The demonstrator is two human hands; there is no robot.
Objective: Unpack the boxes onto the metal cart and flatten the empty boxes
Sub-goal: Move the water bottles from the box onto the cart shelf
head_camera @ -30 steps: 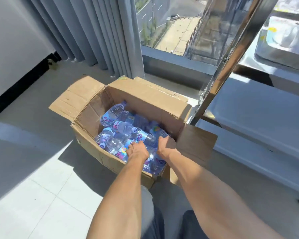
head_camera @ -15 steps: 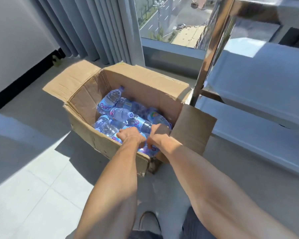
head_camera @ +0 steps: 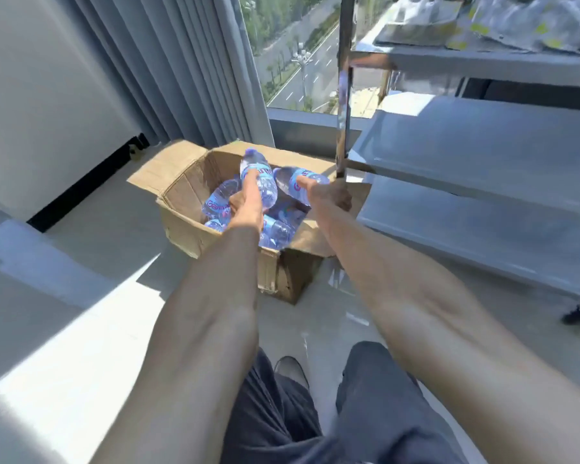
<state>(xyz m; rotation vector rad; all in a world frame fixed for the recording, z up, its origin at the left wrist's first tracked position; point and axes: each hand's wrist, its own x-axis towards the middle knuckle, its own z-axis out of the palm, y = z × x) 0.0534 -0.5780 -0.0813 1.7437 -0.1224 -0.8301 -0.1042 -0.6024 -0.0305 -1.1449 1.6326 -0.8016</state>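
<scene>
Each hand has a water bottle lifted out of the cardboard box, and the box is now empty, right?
Not empty. The head view shows the left hand and right hand each holding a water bottle above the cardboard box, but more bottles lie inside it.

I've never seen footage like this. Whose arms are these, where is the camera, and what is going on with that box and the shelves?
There is no machine here: the two bare arms belong to a person, and the one camera sits on that person's head, looking forward and down, so you see roughly what they see.

On the floor by the window stands an open cardboard box with more small water bottles lying loose inside. The left hand grips one bottle, lifted above the box with its cap pointing away. The right hand holds a second bottle, lying more sideways.

To the right is the metal cart, with flat steel shelves one above another. Its top shelf carries something wrapped, too blurred to name. The bottles look bound for those shelves.
</scene>
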